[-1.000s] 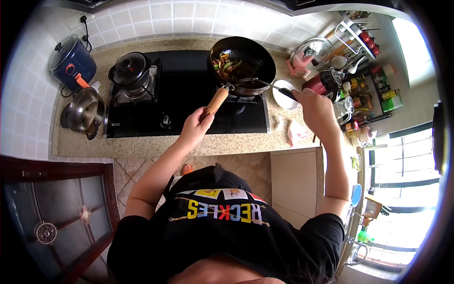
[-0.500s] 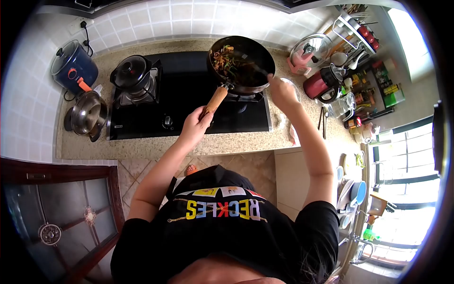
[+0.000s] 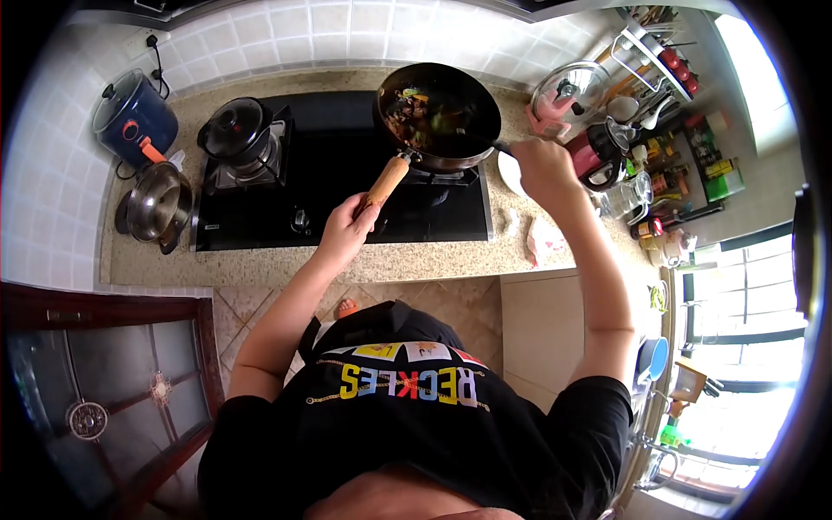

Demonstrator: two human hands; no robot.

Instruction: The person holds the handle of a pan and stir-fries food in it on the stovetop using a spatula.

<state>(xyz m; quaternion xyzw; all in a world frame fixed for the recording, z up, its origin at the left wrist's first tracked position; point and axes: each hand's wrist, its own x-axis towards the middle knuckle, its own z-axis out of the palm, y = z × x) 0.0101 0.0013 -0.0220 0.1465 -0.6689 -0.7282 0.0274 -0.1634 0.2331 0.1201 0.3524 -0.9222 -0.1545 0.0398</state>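
My left hand [image 3: 347,229] is wrapped round the wooden handle [image 3: 386,182] of a dark wok [image 3: 475,85], which sits over the right burner. Cut-up stir-fried food [image 3: 416,113], with green and brown pieces, lies mostly in the left and lower part of the wok. At the wok's right rim, my right hand [image 3: 546,166] grips a spatula [image 3: 490,142] by its dark handle. The spatula's far end reaches down into the wok, where its shape is hard to make out. Partly behind my right hand stands a white plate [image 3: 510,176].
A lidded black pot [image 3: 236,130] occupies the left burner of the black hob [image 3: 338,156]. Left of it are a steel pan [image 3: 156,208] and a blue cooker [image 3: 134,117]. A glass lid [image 3: 568,87], a jug [image 3: 626,195] and bottles line the right side.
My right hand has moved right and slightly down, drawing the spatula toward the wok's right rim. Food in the wok has shifted. My left hand stays on the handle.
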